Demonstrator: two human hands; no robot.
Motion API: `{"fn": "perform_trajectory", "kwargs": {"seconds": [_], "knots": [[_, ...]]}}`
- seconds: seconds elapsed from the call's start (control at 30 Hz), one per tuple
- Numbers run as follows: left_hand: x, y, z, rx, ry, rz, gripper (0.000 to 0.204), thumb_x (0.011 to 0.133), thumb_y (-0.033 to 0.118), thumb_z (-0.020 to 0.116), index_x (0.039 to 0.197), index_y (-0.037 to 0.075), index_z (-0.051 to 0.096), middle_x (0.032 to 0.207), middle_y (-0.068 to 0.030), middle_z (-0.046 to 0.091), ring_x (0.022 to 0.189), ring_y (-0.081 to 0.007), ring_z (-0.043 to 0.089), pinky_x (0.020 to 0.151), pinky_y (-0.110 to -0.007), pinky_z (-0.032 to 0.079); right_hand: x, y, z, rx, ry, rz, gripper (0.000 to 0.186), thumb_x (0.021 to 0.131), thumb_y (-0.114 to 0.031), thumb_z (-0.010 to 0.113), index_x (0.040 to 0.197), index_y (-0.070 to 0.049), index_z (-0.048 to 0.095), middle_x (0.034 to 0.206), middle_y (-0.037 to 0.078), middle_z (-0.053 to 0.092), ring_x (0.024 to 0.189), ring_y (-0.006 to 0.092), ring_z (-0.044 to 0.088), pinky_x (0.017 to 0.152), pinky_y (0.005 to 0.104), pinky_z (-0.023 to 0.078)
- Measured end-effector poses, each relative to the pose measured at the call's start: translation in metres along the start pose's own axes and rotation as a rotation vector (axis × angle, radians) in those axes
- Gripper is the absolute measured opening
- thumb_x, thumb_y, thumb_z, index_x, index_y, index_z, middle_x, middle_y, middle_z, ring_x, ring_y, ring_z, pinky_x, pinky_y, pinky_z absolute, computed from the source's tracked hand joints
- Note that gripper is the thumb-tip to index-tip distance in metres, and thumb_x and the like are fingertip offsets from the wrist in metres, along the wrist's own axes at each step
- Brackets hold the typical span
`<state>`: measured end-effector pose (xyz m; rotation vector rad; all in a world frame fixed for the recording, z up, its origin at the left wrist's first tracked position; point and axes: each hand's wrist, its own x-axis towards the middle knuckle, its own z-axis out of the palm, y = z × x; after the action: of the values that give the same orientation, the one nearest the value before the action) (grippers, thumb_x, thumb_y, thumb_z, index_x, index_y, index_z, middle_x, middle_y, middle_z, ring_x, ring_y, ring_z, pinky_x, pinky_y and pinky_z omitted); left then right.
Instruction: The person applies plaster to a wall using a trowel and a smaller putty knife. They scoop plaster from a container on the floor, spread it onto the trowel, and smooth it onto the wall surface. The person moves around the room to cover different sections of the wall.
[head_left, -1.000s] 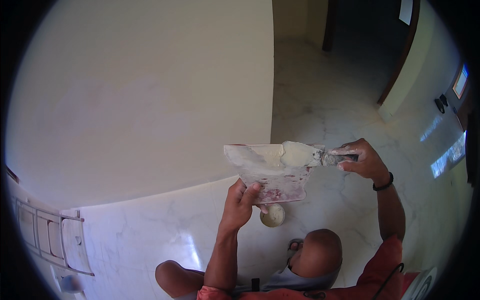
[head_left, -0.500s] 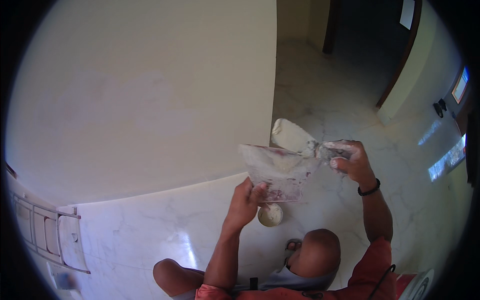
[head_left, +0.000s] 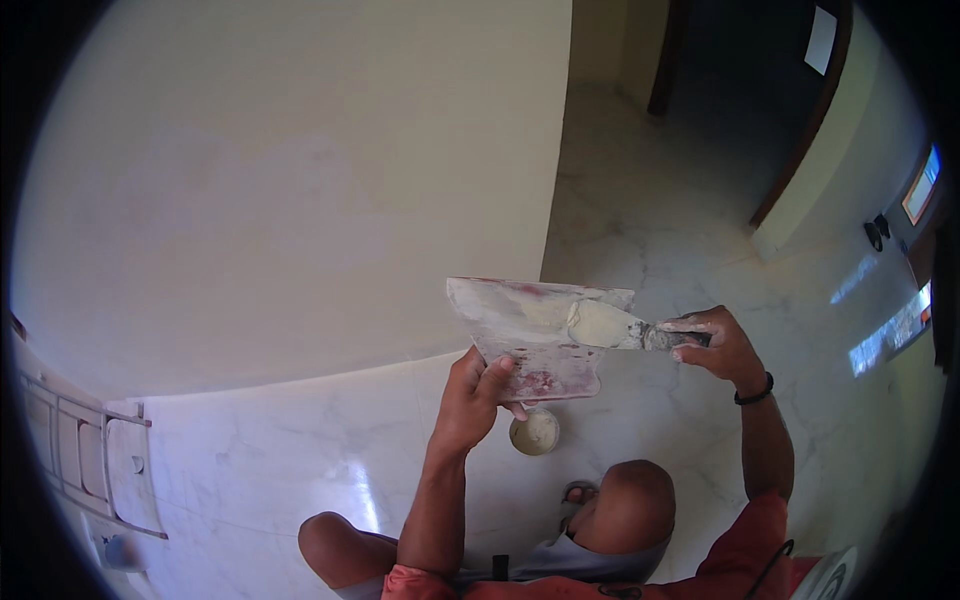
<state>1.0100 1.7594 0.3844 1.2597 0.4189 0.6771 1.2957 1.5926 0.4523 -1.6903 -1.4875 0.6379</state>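
My left hand (head_left: 478, 392) grips the lower left edge of a flat putty board (head_left: 540, 370), its thumb on top. White paste and reddish stains cover the board's face. In my right hand (head_left: 718, 342) is the dark, paste-crusted handle of a putty knife (head_left: 608, 326). Its blade, coated with pale putty, lies over the right part of the board; whether it touches cannot be made out. Beneath the board's lower edge, a small round tub (head_left: 535, 432) with pale putty inside stands on the floor.
A cream wall (head_left: 300, 200) with a lighter patch rises in front and to the left. Marble-look floor tiles (head_left: 270, 450) spread below. A metal ladder (head_left: 85, 455) is at far left, a dark doorway (head_left: 745, 100) at upper right, and a bucket (head_left: 825, 580) at lower right.
The putty knife has come down and left from beyond the board's upper right edge to over its face. The board has shifted slightly left.
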Motion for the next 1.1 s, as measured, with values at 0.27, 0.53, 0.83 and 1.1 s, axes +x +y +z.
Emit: {"fn": "perform_trajectory", "kwargs": {"seconds": [0.27, 0.53, 0.83, 1.1], "knots": [[-0.007, 0.034, 0.028, 0.087, -0.008, -0.037, 0.031, 0.097, 0.020, 0.045, 0.113, -0.006, 0.048, 0.088, -0.0135, 0.062, 0.068, -0.0180, 0.063, 0.051, -0.028, 0.054, 0.017, -0.054, 0.021, 0.159, 0.011, 0.183, 0.042, 0.074, -0.009, 0.069, 0.114, 0.002, 0.062, 0.079, 0.003, 0.065, 0.067, 0.0064, 0.050, 0.064, 0.0229, 0.044], [0.004, 0.037, -0.023, 0.045, -0.062, -0.105, 0.026, 0.097, 0.015, 0.046, 0.112, -0.005, 0.051, 0.088, -0.0115, 0.062, 0.066, -0.0155, 0.062, 0.050, -0.027, 0.051, 0.039, -0.040, 0.003, -0.047, 0.189, -0.256, 0.041, 0.071, 0.001, 0.064, 0.111, -0.001, 0.061, 0.093, 0.009, 0.059, 0.081, 0.0151, 0.056, 0.068, 0.0290, 0.045], [0.038, 0.000, -0.053, -0.045, -0.329, -0.142, 0.030, 0.095, 0.021, 0.051, 0.111, -0.004, 0.054, 0.086, -0.0112, 0.063, 0.062, -0.0178, 0.061, 0.050, -0.029, 0.051, 0.076, 0.033, 0.005, -0.862, 0.238, -0.736, 0.051, 0.063, 0.003, 0.065, 0.108, -0.020, 0.062, 0.096, 0.010, 0.057, 0.086, 0.0280, 0.056, 0.077, 0.0425, 0.041], [0.043, -0.002, -0.056, -0.091, -0.325, -0.004, 0.039, 0.091, 0.029, 0.058, 0.107, -0.007, 0.057, 0.088, -0.0159, 0.064, 0.069, -0.0233, 0.064, 0.048, -0.032, 0.053, 0.089, 0.019, -0.023, -1.084, 0.253, -0.791, 0.049, 0.067, 0.002, 0.063, 0.111, -0.020, 0.062, 0.096, 0.008, 0.058, 0.090, 0.0257, 0.057, 0.078, 0.0416, 0.042]]}}
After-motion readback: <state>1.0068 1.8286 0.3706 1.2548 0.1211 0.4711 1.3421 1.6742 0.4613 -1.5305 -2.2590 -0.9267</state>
